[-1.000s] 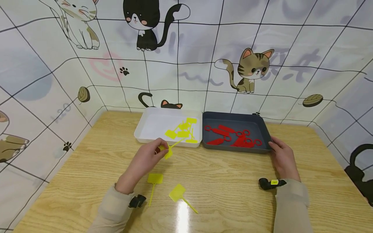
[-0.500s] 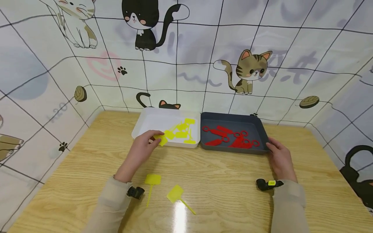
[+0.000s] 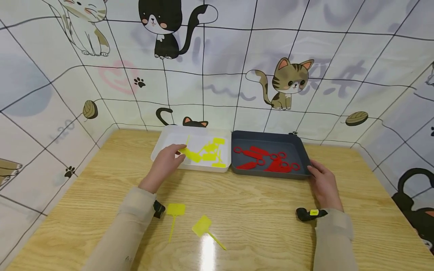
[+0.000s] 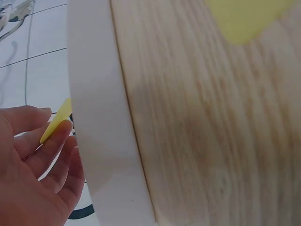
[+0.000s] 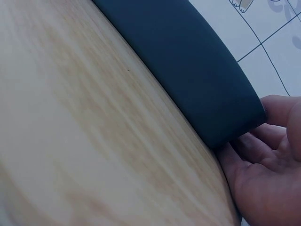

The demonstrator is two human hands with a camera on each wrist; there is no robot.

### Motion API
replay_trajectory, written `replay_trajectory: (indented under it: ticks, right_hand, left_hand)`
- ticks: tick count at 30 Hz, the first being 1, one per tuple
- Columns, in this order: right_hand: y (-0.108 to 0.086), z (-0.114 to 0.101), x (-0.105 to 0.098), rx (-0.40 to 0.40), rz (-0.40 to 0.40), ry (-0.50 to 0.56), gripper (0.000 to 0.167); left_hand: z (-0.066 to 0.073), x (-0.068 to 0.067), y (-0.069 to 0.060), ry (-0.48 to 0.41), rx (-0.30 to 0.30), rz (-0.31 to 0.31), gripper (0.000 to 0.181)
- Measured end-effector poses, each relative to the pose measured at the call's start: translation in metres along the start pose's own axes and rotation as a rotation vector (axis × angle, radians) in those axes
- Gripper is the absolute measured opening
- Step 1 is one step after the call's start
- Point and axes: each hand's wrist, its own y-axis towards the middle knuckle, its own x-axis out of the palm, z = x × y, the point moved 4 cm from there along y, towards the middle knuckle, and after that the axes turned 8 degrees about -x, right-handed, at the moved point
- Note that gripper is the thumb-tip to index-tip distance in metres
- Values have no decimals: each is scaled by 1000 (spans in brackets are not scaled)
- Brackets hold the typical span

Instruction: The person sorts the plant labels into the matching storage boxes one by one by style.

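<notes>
My left hand (image 3: 167, 161) is over the front left part of the white tray (image 3: 156, 151) in the head view. Its thumb and fingers pinch a yellow plant label (image 4: 57, 121), seen nearly edge-on in the left wrist view. More yellow plant labels (image 3: 209, 157) lie heaped in the tray's right half. Two others, a flat label (image 3: 176, 209) and a tilted label (image 3: 202, 226), lie on the table. On the right, my right hand (image 3: 324, 184) grips the front right corner of the dark grey tray (image 5: 188, 70). Several red ring-ended tags (image 3: 249, 165) lie inside that tray.
Both trays stand side by side at the back of the wooden table (image 3: 257, 218). Behind and around it hangs a cat-printed cloth (image 3: 223, 52). Black cameras, such as the right wrist camera (image 3: 304, 214), are strapped at the sleeves.
The left hand has moved from in front of the white tray up and over its front rim, carrying the yellow plant label. The right hand keeps its grip on the dark tray.
</notes>
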Motion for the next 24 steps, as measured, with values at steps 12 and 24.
replay_trajectory:
  ticks: [12,24]
  right_hand:
    - [-1,-1,1,-4,-18,-32,58]
    - [1,0,0,-1,-7,-42,56]
  left_hand:
    - [-3,21,20,-13,-66,-195,54]
    - [3,33,29,124,-66,-240,73]
